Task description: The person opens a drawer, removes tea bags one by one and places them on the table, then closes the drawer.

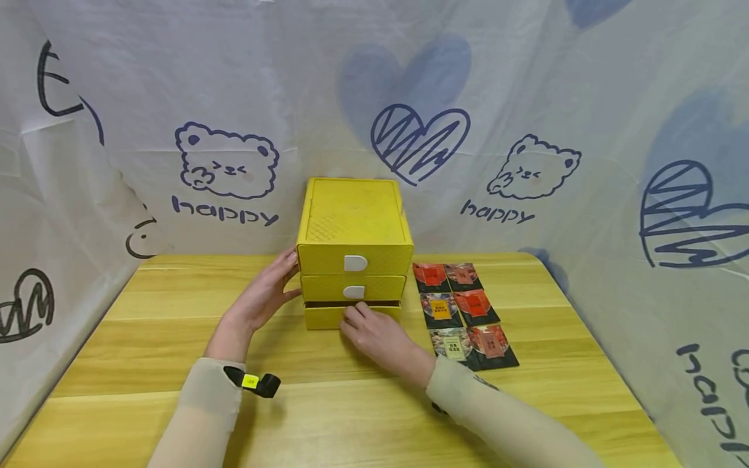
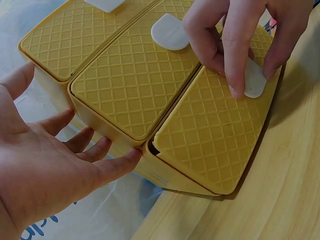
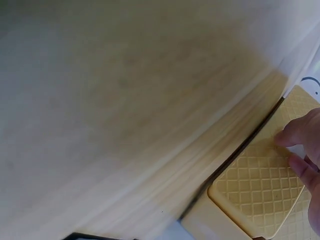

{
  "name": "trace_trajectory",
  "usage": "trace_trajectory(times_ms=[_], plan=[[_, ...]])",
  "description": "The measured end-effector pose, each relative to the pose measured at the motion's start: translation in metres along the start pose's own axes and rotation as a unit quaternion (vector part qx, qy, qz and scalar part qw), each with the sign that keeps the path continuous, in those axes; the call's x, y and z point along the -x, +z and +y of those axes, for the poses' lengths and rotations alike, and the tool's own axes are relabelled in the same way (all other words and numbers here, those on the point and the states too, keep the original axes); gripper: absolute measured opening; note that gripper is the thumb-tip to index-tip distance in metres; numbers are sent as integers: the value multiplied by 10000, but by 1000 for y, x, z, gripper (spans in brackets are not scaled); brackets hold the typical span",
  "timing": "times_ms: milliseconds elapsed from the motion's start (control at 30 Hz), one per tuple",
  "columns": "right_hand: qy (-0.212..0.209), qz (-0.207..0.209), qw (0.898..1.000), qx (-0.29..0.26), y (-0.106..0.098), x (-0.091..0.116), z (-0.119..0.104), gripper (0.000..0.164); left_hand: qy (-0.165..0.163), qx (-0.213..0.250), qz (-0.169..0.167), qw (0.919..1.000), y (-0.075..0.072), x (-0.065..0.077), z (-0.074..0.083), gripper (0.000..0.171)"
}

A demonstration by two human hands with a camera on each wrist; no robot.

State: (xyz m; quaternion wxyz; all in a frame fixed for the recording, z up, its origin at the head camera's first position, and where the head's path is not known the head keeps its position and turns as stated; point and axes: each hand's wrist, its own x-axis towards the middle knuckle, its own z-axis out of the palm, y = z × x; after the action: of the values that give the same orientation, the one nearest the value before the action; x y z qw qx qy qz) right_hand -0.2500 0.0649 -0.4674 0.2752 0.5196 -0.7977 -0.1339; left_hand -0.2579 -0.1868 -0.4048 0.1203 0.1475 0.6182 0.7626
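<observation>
A yellow three-drawer box (image 1: 357, 211) with white tab handles stands at the back of the table. Its bottom drawer (image 1: 324, 318) is slightly pulled out, with a dark gap along its top edge. My right hand (image 1: 377, 335) pinches the white handle (image 2: 255, 80) of that drawer; in the right wrist view only part of the hand (image 3: 307, 150) shows, at the right edge. Against the box's left side, my left hand (image 1: 263, 296) rests its extended fingertips (image 2: 132, 155), thumb spread apart. The drawer's contents are hidden.
Several dark sachets with red, orange and pale labels (image 1: 473, 302) lie in two columns right of the box. The wooden table (image 1: 328, 416) meets a white printed cloth (image 1: 328, 84) hanging behind and at both sides.
</observation>
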Motion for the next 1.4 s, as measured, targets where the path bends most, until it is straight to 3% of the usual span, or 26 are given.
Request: trace_trajectory(times_ms=[333, 767, 1067, 1200, 1400], plan=[[3, -31, 10000, 93, 5, -2, 3, 29, 24, 15, -3, 10000, -1, 0, 0, 49], [-129, 291, 9995, 65, 12, -3, 7, 32, 27, 50, -12, 10000, -2, -1, -2, 51], [-83, 167, 9997, 134, 10, -2, 8, 29, -9, 17, -14, 10000, -1, 0, -1, 52], [36, 178, 9998, -66, 6, -2, 8, 31, -21, 14, 52, 10000, 0, 0, -1, 50], [483, 355, 9935, -965, -10, 4, 14, 30, -50, 22, 273, 9996, 0, 1, -2, 54]])
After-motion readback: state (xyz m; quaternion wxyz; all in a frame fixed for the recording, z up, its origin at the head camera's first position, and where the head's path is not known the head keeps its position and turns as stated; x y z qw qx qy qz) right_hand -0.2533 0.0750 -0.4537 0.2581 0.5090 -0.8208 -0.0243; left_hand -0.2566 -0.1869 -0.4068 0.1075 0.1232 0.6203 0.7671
